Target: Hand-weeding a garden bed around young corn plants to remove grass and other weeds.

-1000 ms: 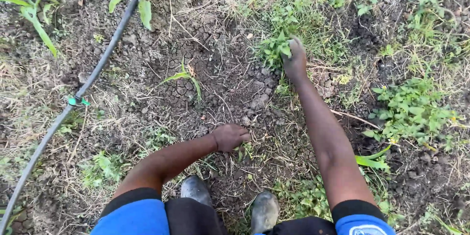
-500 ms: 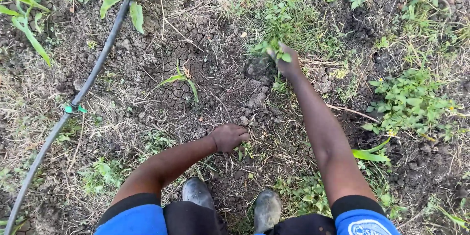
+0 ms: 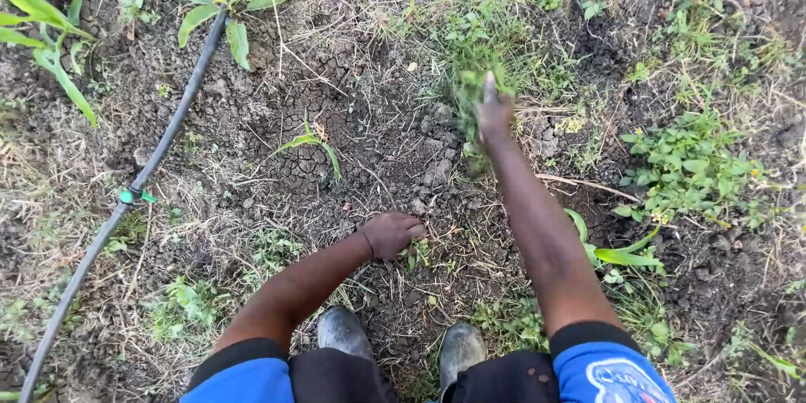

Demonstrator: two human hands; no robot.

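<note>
A view straight down from a person bent over a garden plot. Nearest the camera are blue sleeves and dark trousers, with two muddy rubber boots [image 3: 401, 342] planted on dry soil.

Just beyond the boots, the left hand [image 3: 391, 232] rests knuckles-down on the cracked soil [image 3: 294, 130], curled into a loose fist. It appears to hold nothing, though its underside is hidden.

Further out, the right arm stretches forward. The right hand [image 3: 494, 113] is closed around a clump of green weeds [image 3: 472, 88], gripped low, near where the stems meet the earth. One finger points up; the rest wrap the stems. The picture is blurred here, so whether the roots are out of the ground cannot be told.

The weeds look light, soft and limp, with thin stems that would likely snap if taken high up. Holding them at the base, close to the soil, seems the surer grip.

To the left, a black irrigation hose [image 3: 159, 159] runs diagonally across the plot, with a small green fitting [image 3: 128, 196] on it. A tiny grass-like seedling [image 3: 311, 143] stands between hose and hands. Farthest away, broad-leafed young plants [image 3: 220, 0] grow beside the hose, and more leafy weeds [image 3: 684, 164] spread at the right.
</note>
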